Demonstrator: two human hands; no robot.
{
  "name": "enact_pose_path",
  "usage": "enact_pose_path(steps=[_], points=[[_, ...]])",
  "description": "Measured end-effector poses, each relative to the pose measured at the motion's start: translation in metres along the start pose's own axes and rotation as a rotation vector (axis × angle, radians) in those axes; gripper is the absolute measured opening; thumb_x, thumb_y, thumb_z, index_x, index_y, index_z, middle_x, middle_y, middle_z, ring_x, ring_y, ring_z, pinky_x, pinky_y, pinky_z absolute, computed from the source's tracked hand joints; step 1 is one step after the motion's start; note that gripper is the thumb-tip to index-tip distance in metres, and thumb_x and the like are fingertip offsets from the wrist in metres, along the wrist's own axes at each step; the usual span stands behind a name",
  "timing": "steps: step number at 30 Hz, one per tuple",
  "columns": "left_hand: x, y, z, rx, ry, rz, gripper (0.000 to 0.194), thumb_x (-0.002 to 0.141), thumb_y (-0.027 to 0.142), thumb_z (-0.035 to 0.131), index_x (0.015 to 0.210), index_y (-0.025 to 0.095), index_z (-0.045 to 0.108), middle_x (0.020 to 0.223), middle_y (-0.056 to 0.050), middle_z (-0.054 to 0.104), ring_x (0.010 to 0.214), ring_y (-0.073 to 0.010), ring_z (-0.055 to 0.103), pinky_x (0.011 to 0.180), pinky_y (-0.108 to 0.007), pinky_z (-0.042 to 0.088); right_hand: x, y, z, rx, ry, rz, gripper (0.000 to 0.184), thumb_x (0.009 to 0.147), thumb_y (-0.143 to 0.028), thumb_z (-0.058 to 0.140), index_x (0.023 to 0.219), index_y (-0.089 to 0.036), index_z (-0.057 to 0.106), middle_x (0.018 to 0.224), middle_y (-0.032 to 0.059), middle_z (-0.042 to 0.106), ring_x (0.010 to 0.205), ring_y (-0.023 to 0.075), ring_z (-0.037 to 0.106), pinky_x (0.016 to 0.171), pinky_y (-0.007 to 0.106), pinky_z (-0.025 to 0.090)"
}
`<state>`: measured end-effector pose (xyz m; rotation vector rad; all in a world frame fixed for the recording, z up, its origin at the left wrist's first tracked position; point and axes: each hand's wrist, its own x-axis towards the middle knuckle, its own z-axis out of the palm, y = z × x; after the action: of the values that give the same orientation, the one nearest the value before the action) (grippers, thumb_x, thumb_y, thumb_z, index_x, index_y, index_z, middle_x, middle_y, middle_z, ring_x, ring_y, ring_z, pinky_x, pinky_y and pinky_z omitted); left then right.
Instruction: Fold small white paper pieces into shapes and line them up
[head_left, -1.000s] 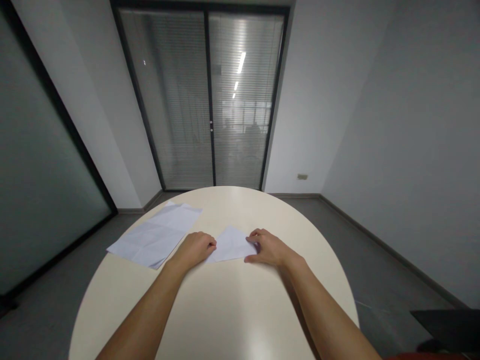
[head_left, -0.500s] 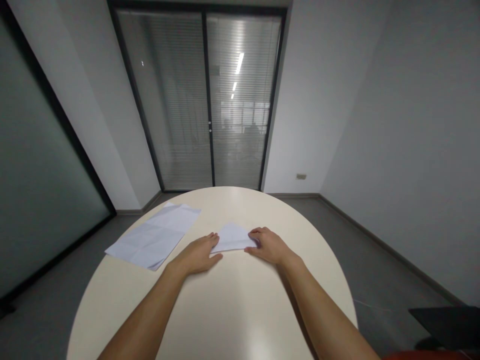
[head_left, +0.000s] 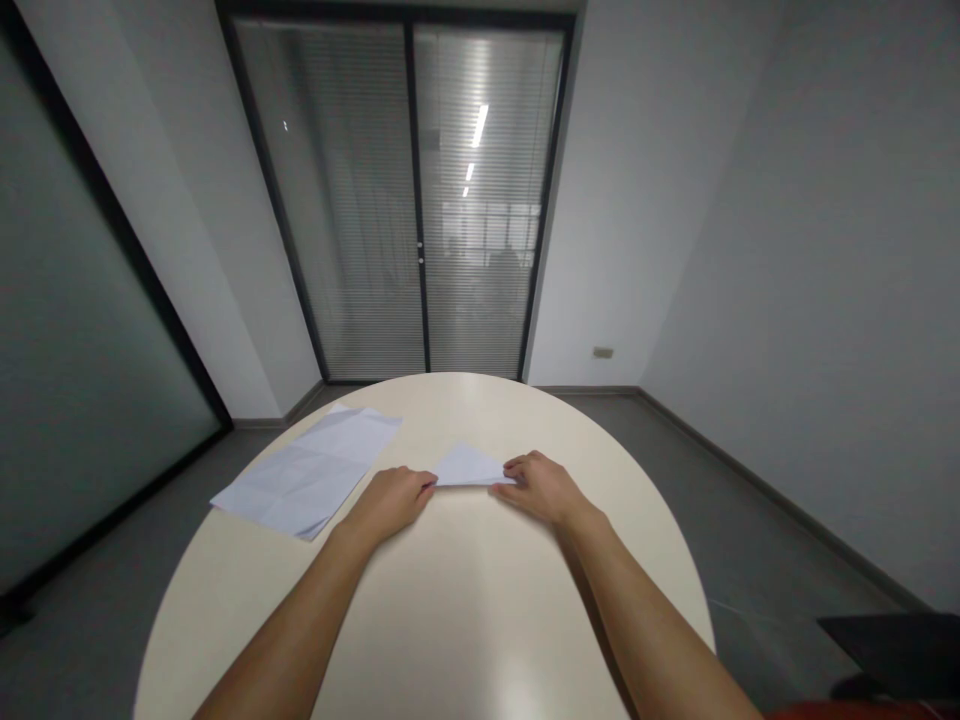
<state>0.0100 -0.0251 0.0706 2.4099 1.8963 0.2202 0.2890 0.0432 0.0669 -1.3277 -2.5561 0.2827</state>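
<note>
Panel: frosted, dark-framed glass (head_left: 90, 300) at far left, its lower edge meeting the grey floor (head_left: 757, 480).
Sheets: loose white sheets (head_left: 307, 470), creased, overlapping, lying flat on the left part of the table (head_left: 442, 610); near the left forearm, well apart from the folded piece.
Door: dark-framed glass door (head_left: 360, 220) beyond the table, slatted blinds across both panes, strip lights showing in the right one.
Left hand: left hand (head_left: 396, 502) curled, thumb and fingers closed on the left end of the paper (head_left: 466, 466).
Paper: white, folded, roughly triangular; peak toward the door, long straight edge toward the person. Lies between the hands, near the table's middle. Layer count: cannot tell.
Right hand: right hand (head_left: 546, 490) at the paper's right end, thumb along the near edge, fingers above, narrow gap with the corner in it.
Table: round, cream, glossy, a bright reflection at the near side.
Wall plate: small plate (head_left: 602, 353) low on the pale wall (head_left: 637, 200).
Lower right: dark flat object (head_left: 900, 645), partly cut off; identity unclear.
</note>
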Motion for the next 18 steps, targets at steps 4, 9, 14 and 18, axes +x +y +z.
enact_pose_path(steps=[4, 9, 14, 18], points=[[0.000, 0.003, -0.005, 0.008, 0.004, -0.036, 0.035, 0.100, 0.035, 0.044, 0.119, 0.027, 0.072, 0.112, -0.009, 0.077, 0.103, -0.0260, 0.071, 0.087, -0.033, 0.048, 0.001, 0.001, 0.003, -0.005, 0.026, 0.066, 0.047, 0.093, -0.059, 0.053, 0.106, -0.022, 0.078, 0.113, 0.0101, 0.076, 0.106, 0.0252, 0.067, 0.088, 0.028, 0.047], [0.003, 0.002, 0.001, -0.040, 0.070, -0.122, 0.036, 0.101, 0.032, 0.042, 0.128, 0.026, 0.066, 0.113, -0.009, 0.076, 0.105, -0.0252, 0.070, 0.087, -0.033, 0.049, 0.004, 0.004, 0.008, -0.014, 0.072, 0.106, 0.044, 0.101, -0.047, 0.042, 0.096, -0.020, 0.076, 0.101, 0.0109, 0.076, 0.098, 0.0233, 0.068, 0.079, 0.028, 0.045], [0.006, -0.001, 0.010, -0.080, 0.119, -0.168, 0.037, 0.099, 0.029, 0.046, 0.133, 0.024, 0.060, 0.118, -0.009, 0.074, 0.110, -0.0251, 0.069, 0.091, -0.033, 0.049, 0.006, 0.004, 0.013, 0.030, 0.129, 0.139, 0.033, 0.101, -0.034, 0.043, 0.105, -0.019, 0.072, 0.106, 0.0098, 0.075, 0.099, 0.0225, 0.066, 0.081, 0.028, 0.044], [0.006, -0.002, 0.015, -0.096, 0.145, -0.183, 0.039, 0.098, 0.028, 0.048, 0.136, 0.024, 0.056, 0.121, -0.008, 0.073, 0.111, -0.0237, 0.068, 0.093, -0.032, 0.049, 0.007, 0.003, 0.015, 0.065, 0.152, 0.168, 0.029, 0.099, -0.028, 0.046, 0.114, -0.020, 0.069, 0.112, 0.0088, 0.074, 0.102, 0.0219, 0.065, 0.083, 0.028, 0.044]])
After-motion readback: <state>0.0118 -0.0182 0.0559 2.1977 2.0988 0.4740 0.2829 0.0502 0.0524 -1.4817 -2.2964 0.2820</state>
